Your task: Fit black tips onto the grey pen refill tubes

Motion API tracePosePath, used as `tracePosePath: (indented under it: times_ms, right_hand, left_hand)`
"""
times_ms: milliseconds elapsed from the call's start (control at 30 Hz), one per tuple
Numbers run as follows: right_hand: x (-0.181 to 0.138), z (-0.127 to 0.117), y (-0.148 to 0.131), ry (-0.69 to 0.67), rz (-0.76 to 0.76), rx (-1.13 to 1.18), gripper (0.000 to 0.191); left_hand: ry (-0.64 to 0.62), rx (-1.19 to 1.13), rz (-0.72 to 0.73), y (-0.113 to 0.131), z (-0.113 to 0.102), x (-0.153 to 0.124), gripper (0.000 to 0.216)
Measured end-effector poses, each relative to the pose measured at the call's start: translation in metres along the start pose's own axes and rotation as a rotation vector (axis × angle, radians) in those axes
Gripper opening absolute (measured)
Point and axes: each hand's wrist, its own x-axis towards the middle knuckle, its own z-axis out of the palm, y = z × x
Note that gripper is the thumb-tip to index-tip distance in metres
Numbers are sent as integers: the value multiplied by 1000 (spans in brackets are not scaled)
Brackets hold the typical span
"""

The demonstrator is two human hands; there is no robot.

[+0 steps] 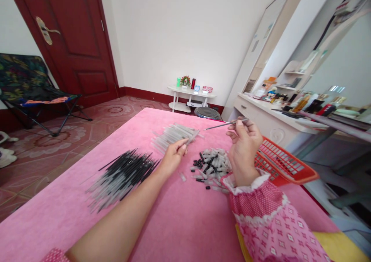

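My left hand (174,153) is closed around a transparent pen barrel (193,137), which points up and to the right. Between the thumb and fingers of my right hand (245,142) is a thin dark pen refill (217,126), its tip aimed left toward the barrel but apart from it. A heap of transparent pen barrels (166,136) lies just beyond my left hand. Left of my forearm is a pile of dark and whitish pen refills (124,177). Small transparent and black pen caps or end pieces (214,163) are heaped between my hands.
A pink cloth (185,223) covers the table. An orange-red plastic basket (285,163) stands at the right edge, by a dresser (269,115) with bottles. Beyond the table are a small white stand (191,92), a folding chair (31,84) and a red door (72,34).
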Motion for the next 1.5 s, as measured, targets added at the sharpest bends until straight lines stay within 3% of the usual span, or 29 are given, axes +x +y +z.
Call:
tracePosePath:
  times_ms: [367, 567, 767, 867, 1000, 1067, 1267, 1500]
  right_hand:
    - [2, -4, 3, -17, 20, -88, 20]
    - [-3, -2, 5, -152, 154, -175, 19]
    - [-11, -1, 14, -449, 382, -368, 29]
    - [-13, -7, 25, -628, 361, -559, 28]
    - [-22, -16, 40, -1155, 299, -833, 9]
    - [-29, -18, 43, -1320, 324, -964, 13]
    - [-42, -12, 38, -1379, 162, -1218, 19]
    - [-47, -4, 35, -1427, 1, -1290, 17]
  left_hand:
    - [-39, 86, 35, 2, 2, -3, 36]
    - [-80, 101, 64, -2, 4, -4, 37]
    - [30, -25, -24, 3, 2, -2, 34]
    - [111, -143, -100, 4, -3, -1, 40]
    - [153, -231, -137, 5, -7, -1, 42]
    - [163, -238, -145, 4, -7, -2, 42]
    - [162, -230, -156, 0, -7, -1, 43]
    - [155, -233, -156, -1, -8, -1, 42]
